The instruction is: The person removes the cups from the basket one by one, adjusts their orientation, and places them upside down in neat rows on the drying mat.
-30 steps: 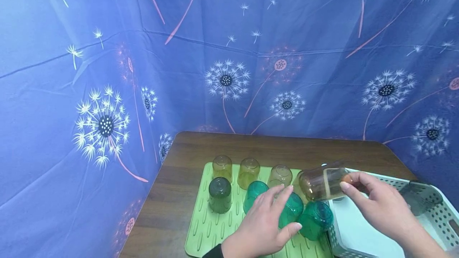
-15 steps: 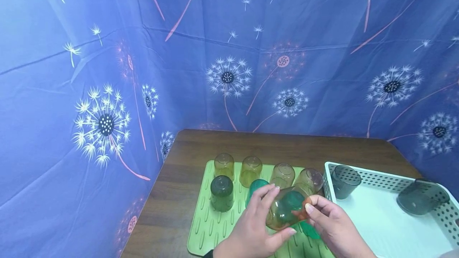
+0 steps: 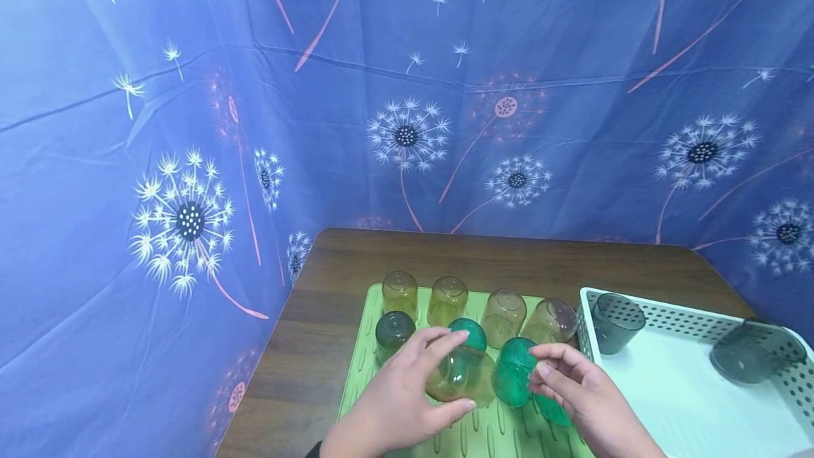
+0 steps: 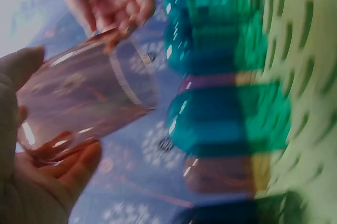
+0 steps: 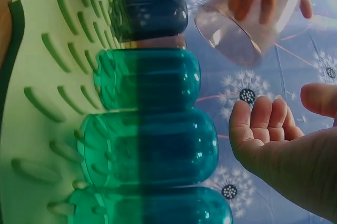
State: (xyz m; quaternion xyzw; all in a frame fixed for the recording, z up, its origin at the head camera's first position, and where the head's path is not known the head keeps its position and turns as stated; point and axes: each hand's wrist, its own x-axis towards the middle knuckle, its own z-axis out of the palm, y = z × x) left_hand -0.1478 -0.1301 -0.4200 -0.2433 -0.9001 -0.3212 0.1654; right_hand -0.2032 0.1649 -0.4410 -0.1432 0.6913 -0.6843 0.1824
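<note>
My left hand (image 3: pixel 394 398) holds a clear amber-pink drinking glass (image 4: pixel 79 92) on its side, thumb and fingers around its closed end. The glass's open rim faces my right hand (image 3: pixel 579 391). That hand is apart from the glass in the right wrist view, its fingers loosely curled around nothing. Below and behind the hands, upside-down green glasses (image 3: pixel 514 372) stand in a row on a light green ridged mat (image 3: pixel 458 440). Left of them is a dark grey glass (image 3: pixel 393 331), partly hidden by my left hand.
Several amber and pinkish glasses (image 3: pixel 448 300) stand upside down along the mat's back edge. A white perforated basket (image 3: pixel 680 313) is on the right, with a dark grey glass (image 3: pixel 617 324) and another dark glass (image 3: pixel 753 352) inside. A patterned blue cloth (image 3: pixel 407 76) hangs behind the wooden table (image 3: pixel 286 366).
The right hand brought the glass left from over the basket's edge to the left hand, which took hold of it. The right hand has let go; the left has drawn the glass leftward.
</note>
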